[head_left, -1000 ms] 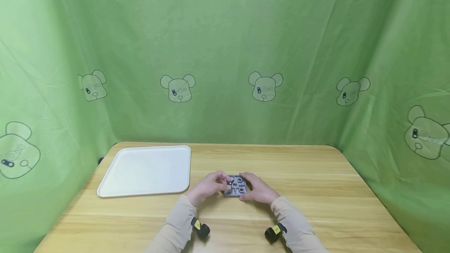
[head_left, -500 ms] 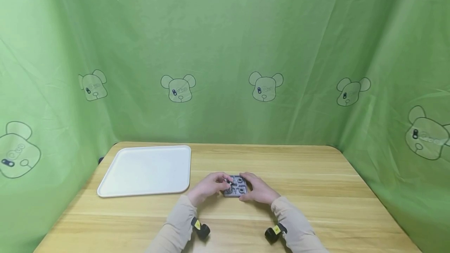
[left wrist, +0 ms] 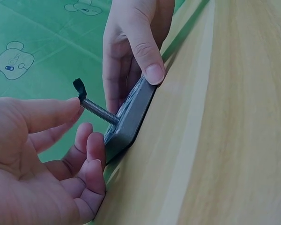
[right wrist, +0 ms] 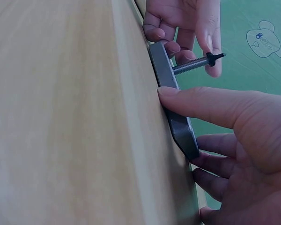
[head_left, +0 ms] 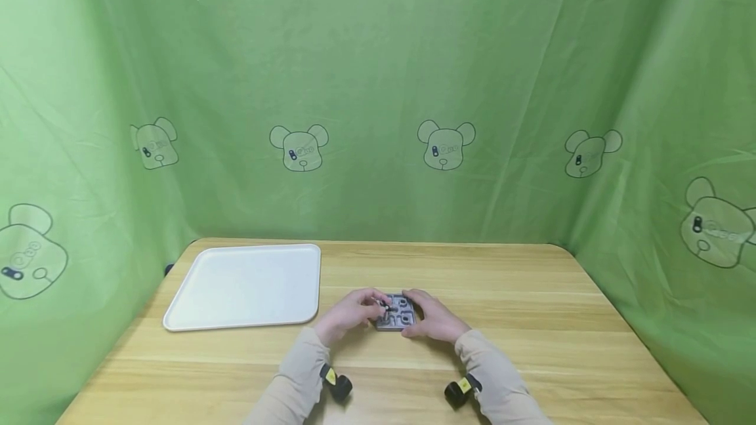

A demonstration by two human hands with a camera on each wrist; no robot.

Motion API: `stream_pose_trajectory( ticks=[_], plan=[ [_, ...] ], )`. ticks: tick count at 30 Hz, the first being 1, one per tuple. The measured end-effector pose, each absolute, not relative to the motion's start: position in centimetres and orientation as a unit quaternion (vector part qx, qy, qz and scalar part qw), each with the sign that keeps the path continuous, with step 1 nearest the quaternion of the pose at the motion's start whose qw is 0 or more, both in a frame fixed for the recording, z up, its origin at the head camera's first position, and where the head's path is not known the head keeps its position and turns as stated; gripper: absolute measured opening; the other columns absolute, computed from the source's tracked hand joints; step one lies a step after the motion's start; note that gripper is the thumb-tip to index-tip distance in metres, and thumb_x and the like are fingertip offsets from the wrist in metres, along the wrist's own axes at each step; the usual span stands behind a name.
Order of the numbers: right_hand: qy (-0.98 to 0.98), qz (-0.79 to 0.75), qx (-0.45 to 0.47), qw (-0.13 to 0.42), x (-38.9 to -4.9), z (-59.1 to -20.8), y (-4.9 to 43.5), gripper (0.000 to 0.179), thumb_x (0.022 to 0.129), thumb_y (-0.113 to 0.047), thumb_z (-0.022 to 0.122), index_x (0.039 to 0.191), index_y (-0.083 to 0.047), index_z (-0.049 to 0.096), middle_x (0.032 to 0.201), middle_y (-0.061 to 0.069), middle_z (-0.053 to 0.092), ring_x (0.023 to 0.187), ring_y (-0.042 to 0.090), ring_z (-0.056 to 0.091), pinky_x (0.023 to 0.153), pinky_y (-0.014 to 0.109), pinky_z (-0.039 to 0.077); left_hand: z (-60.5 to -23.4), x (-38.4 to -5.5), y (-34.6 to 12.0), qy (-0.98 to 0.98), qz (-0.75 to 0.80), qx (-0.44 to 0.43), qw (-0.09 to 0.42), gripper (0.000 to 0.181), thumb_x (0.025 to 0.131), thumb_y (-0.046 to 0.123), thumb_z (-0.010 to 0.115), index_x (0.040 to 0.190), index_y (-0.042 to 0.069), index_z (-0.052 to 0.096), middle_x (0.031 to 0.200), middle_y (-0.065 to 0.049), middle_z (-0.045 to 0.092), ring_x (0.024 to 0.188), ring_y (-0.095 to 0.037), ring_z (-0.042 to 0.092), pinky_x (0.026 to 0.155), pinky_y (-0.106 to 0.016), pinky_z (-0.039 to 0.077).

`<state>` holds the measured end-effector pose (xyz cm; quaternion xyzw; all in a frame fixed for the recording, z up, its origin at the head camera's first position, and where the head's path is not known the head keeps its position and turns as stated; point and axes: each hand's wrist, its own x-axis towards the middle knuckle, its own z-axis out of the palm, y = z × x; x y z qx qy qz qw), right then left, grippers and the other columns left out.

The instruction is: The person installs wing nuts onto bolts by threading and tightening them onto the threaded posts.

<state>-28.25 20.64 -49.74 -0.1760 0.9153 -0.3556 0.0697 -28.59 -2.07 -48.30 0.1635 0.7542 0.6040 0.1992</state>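
Left wrist view: the left hand point(left wrist: 33, 161) pinches the black wing nut point(left wrist: 80, 89) at the top of a bolt point(left wrist: 100, 112) that stands out of the block point(left wrist: 136, 115). The right hand point(left wrist: 136, 42) grips the block by its near and far edges. In the head view, the block lies on the table point(head_left: 531, 333), right of the tray point(head_left: 245, 286).

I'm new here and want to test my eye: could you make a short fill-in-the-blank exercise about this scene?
1. The left hand pinches the screw by its wing-shaped top, coloured ____.
2. The right hand grips the block, whose colour is ____.
3. The white tray lies on the person's ____ side of the table.
4. The cloth behind the table is ____.
Missing words: black; grey; left; green.
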Motion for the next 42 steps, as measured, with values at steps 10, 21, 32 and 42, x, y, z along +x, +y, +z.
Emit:
stream_pose_trajectory(
  ticks=[10, 21, 32, 42],
  plan=[
    [0.913, -0.359, -0.181, 0.069, -28.30, -49.71, 20.62, 0.090, 0.069, -0.027, 0.083, 0.145, -0.001, 0.041, 0.149, 0.026, 0.039, 0.136, 0.047, 0.037, 0.112, 0.064, 0.027, -48.50, -28.75, -2.49, 0.744, 0.623, 0.146, 0.195, 0.019, 0.086, 0.006, 0.064, 0.102, 0.000, 0.055, 0.092, -0.004, 0.056, 0.082, -0.018, 0.056, 0.073, -0.028, 0.049],
    [0.914, -0.356, -0.180, 0.070, -28.28, -49.63, 20.59, 0.090, 0.070, -0.027, 0.083, 0.145, -0.001, 0.040, 0.148, 0.026, 0.040, 0.135, 0.046, 0.039, 0.112, 0.063, 0.027, -48.43, -28.95, -2.43, 0.748, 0.612, 0.157, 0.205, 0.029, 0.082, 0.003, 0.068, 0.109, 0.000, 0.058, 0.093, -0.005, 0.058, 0.078, -0.015, 0.053, 0.067, -0.025, 0.046],
    [0.916, -0.356, -0.171, 0.076, -28.12, -49.55, 20.59, 0.090, 0.071, -0.027, 0.082, 0.146, -0.002, 0.040, 0.150, 0.026, 0.037, 0.138, 0.047, 0.035, 0.113, 0.064, 0.025, -48.14, -28.73, -2.17, 0.757, 0.600, 0.171, 0.192, 0.029, 0.083, 0.007, 0.069, 0.110, 0.001, 0.060, 0.091, -0.007, 0.058, 0.076, -0.016, 0.051, 0.064, -0.026, 0.043],
    [0.916, -0.356, -0.172, 0.072, -28.14, -49.43, 20.44, 0.090, 0.070, -0.026, 0.083, 0.145, -0.001, 0.040, 0.149, 0.026, 0.039, 0.136, 0.046, 0.037, 0.112, 0.063, 0.027, -48.79, -29.10, -2.15, 0.763, 0.594, 0.173, 0.185, 0.024, 0.085, 0.011, 0.068, 0.109, 0.005, 0.064, 0.094, -0.007, 0.058, 0.077, -0.016, 0.051, 0.063, -0.025, 0.044]
  ],
)
